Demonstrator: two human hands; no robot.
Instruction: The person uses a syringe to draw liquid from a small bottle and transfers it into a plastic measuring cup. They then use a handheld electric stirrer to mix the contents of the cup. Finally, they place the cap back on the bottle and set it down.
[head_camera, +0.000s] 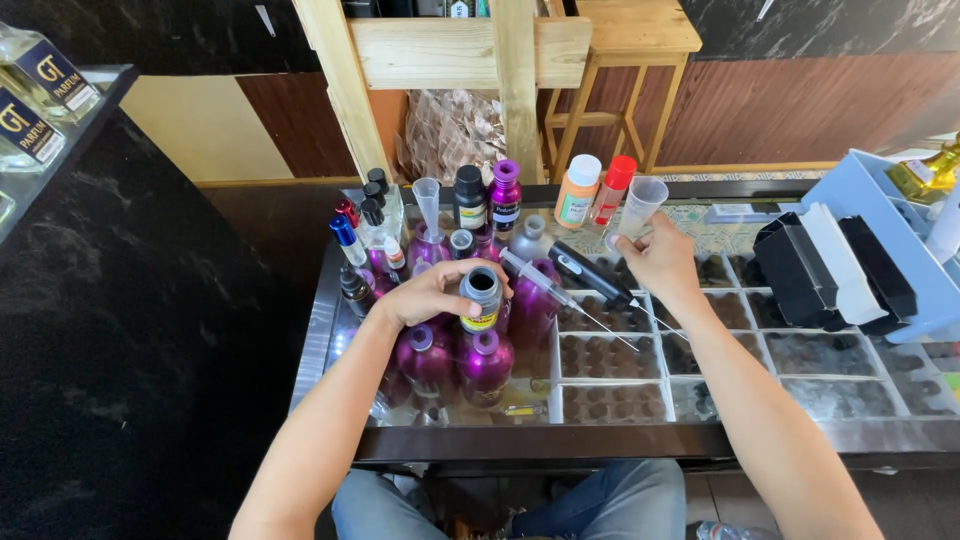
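While the left hand (432, 293) wraps around a small grey metal bottle with an open black mouth and a yellow label band (482, 297), we see the fingers curled shut on its upper body, holding it upright just above a cluster of glossy purple metal bottles (486, 362). The right hand (658, 262) is closed on a clear plastic measuring cup (640, 204), pinching it near the base, cup tilted slightly and raised over the table. Between the two hands lies a clear plastic syringe with a long thin needle (545, 281), slanting down to the right, its tip over the compartments. Just beside it we note a black pen-shaped tool (590, 275), lying diagonally. Behind the grey bottle stand a clear plastic funnel (427, 200) set in a purple bottle, a black-capped dark bottle (470, 197), and a purple-capped bottle (506, 193). Further right, near the cup, stand an orange bottle with a white cap (579, 190) and a slim clear bottle with a red cap (613, 188). Everything rests on a glass-topped table with white dividers (760, 385) holding dark small items. Far right sits a light blue plastic tray (850, 190) with black and white boxes. A wooden stool (625, 60) stands behind.
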